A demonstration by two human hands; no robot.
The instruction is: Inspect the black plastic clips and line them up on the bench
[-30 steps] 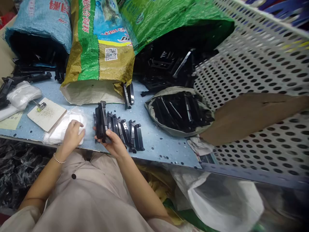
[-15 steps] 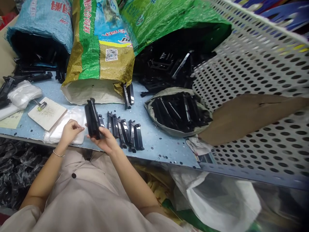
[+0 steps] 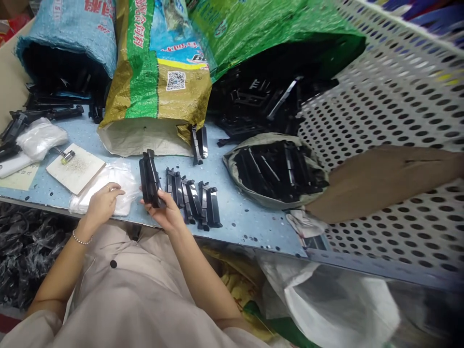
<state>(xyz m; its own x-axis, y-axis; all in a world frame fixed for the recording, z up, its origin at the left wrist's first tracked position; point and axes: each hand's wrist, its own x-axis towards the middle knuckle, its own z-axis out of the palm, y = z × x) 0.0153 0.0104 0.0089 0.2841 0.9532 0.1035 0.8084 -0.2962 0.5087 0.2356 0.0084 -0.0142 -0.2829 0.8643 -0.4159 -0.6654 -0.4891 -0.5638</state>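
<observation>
My right hand (image 3: 166, 212) grips a pair of long black plastic parts (image 3: 149, 179) side by side, tilted upright just above the table. My left hand (image 3: 103, 205) is over a stack of clear plastic bags (image 3: 125, 205), with thumb and fingertips pinched together on the thin film of one bag. A ring and a beaded bracelet are on that hand and wrist. More black plastic parts (image 3: 208, 205) lie in small groups on the blue table, right of my right hand.
A white board (image 3: 78, 169) with a small metal-tipped tool (image 3: 67, 157) lies left. Behind are blue (image 3: 68, 29), gold-and-green (image 3: 134, 96) and green (image 3: 275, 24) woven sacks. A grey sack (image 3: 232, 169) of black parts stands right, beside cardboard (image 3: 380, 179) and a perforated white panel (image 3: 406, 111).
The view has shifted slightly, so the table appears farther right. My left hand has drawn back a little over the bags, away from the black parts. My right hand still holds the parts.
</observation>
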